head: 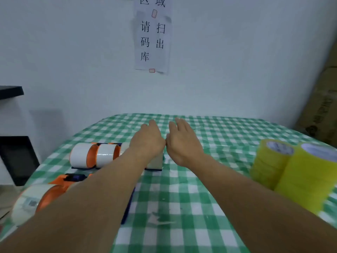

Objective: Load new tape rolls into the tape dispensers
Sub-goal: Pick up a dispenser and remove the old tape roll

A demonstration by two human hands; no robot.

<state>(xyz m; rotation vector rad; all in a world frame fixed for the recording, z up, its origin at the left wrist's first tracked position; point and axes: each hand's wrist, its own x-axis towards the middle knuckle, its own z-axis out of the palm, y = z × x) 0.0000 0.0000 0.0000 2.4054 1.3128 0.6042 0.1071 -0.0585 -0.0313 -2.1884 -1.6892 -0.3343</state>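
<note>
Both my arms stretch forward over the green checked table (182, 207). My left hand (147, 139) and my right hand (184, 141) hover side by side, backs up, fingers straight and holding nothing. Under my left forearm a row of orange tape dispensers with white rolls (94, 155) lies on the cloth, partly hidden. Another orange dispenser with a clear roll (34, 201) sits at the near left edge. Two stacks of yellow tape rolls (299, 172) stand at the right.
A white wall with a paper sign (153, 37) rises behind the table. Cardboard boxes (321, 106) stand at the far right. A dark cabinet (16, 159) is left of the table.
</note>
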